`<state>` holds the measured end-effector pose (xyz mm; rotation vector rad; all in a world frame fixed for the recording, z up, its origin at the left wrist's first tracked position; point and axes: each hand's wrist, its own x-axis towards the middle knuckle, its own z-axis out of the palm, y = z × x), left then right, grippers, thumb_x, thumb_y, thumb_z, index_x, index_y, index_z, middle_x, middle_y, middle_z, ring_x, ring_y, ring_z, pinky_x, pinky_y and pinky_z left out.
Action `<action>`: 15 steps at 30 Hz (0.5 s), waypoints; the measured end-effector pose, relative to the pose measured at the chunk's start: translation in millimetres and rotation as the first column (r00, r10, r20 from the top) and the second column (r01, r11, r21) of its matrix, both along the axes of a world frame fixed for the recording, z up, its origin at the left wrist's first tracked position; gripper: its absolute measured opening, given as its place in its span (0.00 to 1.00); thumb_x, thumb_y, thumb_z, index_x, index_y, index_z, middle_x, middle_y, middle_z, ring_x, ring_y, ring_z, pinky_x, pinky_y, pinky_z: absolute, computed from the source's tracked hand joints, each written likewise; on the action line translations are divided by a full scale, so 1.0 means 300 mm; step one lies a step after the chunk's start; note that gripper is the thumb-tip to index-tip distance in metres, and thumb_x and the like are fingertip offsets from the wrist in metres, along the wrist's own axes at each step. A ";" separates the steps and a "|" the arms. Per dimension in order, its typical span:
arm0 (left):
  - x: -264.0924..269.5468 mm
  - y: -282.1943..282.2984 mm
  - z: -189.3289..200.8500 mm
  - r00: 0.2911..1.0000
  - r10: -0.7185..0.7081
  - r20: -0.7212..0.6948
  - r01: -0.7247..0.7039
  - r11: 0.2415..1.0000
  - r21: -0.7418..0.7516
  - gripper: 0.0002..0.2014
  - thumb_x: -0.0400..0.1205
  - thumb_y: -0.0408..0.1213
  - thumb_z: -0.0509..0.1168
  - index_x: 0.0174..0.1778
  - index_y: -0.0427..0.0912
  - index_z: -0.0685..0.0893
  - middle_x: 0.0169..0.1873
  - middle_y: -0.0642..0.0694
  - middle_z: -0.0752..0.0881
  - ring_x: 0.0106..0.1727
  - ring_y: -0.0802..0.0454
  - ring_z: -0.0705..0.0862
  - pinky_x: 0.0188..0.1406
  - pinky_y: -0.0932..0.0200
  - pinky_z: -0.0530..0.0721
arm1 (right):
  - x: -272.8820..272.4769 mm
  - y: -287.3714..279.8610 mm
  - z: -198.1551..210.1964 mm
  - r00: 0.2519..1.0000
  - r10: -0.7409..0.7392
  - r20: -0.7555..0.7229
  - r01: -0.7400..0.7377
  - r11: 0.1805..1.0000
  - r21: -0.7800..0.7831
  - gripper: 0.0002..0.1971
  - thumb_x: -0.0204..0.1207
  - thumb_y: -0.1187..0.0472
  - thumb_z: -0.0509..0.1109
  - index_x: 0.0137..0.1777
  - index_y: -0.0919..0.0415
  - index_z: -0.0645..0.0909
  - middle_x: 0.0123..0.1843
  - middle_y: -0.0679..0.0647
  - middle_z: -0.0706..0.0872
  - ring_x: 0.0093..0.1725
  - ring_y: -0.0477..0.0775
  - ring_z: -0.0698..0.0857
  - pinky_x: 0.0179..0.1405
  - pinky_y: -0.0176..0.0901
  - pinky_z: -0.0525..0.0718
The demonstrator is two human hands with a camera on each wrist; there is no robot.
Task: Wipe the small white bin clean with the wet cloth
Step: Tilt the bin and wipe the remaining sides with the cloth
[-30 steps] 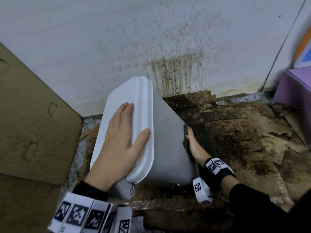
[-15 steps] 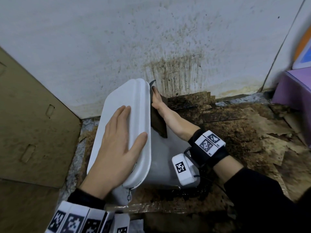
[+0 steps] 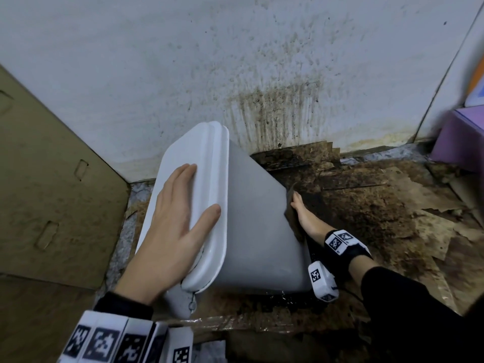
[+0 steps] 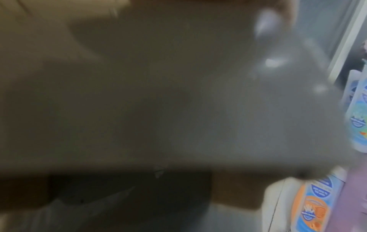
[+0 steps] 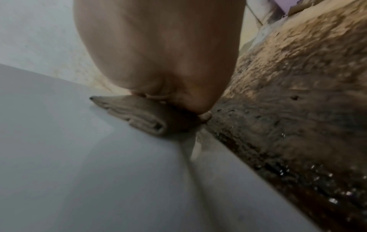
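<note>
The small white bin [image 3: 256, 226] stands tilted on the floor, its lid [image 3: 199, 153] facing left. My left hand [image 3: 172, 224] lies flat on the lid with fingers straight and the thumb over the rim. My right hand [image 3: 305, 218] presses a folded brown wet cloth [image 3: 293, 221] against the bin's right side, low down near the floor. In the right wrist view the cloth [image 5: 143, 114] sits under my hand [image 5: 158, 55] on the bin wall [image 5: 79, 157]. The left wrist view is a blurred grey surface close up.
A stained white wall [image 3: 275, 100] rises right behind the bin. Brown cardboard [image 3: 52, 192] leans at the left. Wet, dirty cardboard [image 3: 379, 218] covers the floor to the right. A purple box [image 3: 461, 137] stands at the far right. Labelled bottles [image 4: 313, 204] show in the left wrist view.
My right hand with the cloth went up the bin's side to the lid rim, then back down to the lower right edge. The left hand stayed on the lid.
</note>
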<state>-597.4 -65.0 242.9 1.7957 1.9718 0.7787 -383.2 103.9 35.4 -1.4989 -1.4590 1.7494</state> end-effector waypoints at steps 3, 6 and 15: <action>-0.002 -0.003 -0.002 1.000 -0.004 -0.003 0.004 1.000 0.003 0.37 0.84 0.62 0.55 0.88 0.58 0.53 0.86 0.65 0.55 0.87 0.68 0.51 0.88 0.51 0.54 | -0.007 0.013 -0.048 1.000 -0.003 0.027 0.002 0.999 0.035 0.34 0.89 0.39 0.41 0.92 0.46 0.41 0.94 0.49 0.48 0.93 0.52 0.51 0.92 0.57 0.49; -0.005 -0.003 -0.005 1.000 -0.001 -0.015 0.001 1.000 0.013 0.36 0.84 0.61 0.56 0.88 0.56 0.54 0.86 0.64 0.56 0.87 0.67 0.51 0.88 0.52 0.53 | -0.031 0.004 0.015 0.999 -0.041 -0.005 0.041 0.999 0.021 0.30 0.93 0.48 0.44 0.93 0.49 0.43 0.94 0.50 0.49 0.92 0.53 0.51 0.92 0.55 0.48; 0.010 0.010 -0.011 0.998 -0.003 -0.057 0.004 1.000 0.024 0.39 0.82 0.63 0.53 0.89 0.54 0.53 0.87 0.61 0.55 0.88 0.64 0.51 0.84 0.60 0.50 | -0.179 -0.149 0.402 0.947 0.102 -0.303 -0.040 0.978 0.206 0.25 0.95 0.57 0.40 0.92 0.50 0.46 0.93 0.43 0.41 0.87 0.36 0.51 0.78 0.21 0.48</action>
